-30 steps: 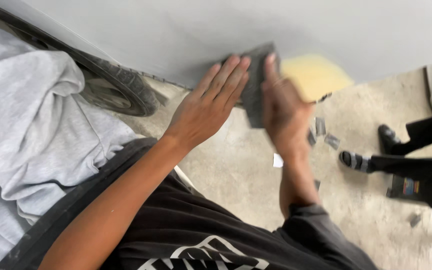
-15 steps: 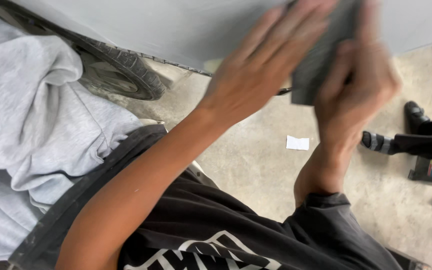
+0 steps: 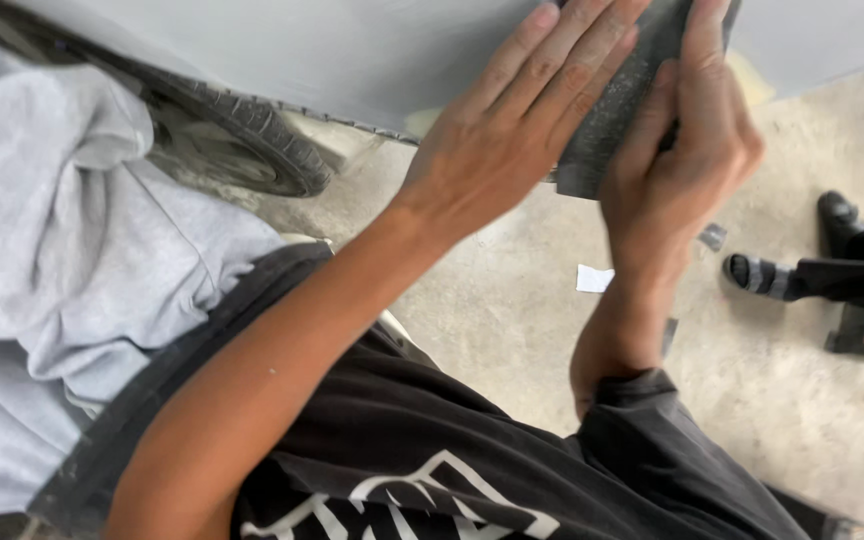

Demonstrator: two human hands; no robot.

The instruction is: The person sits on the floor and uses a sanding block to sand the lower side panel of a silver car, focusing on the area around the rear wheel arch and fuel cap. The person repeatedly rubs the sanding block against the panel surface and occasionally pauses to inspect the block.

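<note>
Both my hands press a dark grey sanding block (image 3: 620,110) flat against a pale grey car body panel (image 3: 352,50). My left hand (image 3: 517,130) lies open over the block's left side, fingers stretched upward. My right hand (image 3: 687,150) grips the block's right edge, thumb and fingers wrapped around it. The top of the block runs out of view.
A black tyre (image 3: 252,140) sits under the panel at the left. A grey cloth (image 3: 62,280) drapes over my left leg. On the concrete floor (image 3: 772,400) lie a white paper scrap (image 3: 594,278) and small bits. Another person's dark shoes (image 3: 842,220) stand at right.
Both hands and the block have slid up the panel toward the top of view. A yellowish filler patch beside the block one second ago is now mostly covered.
</note>
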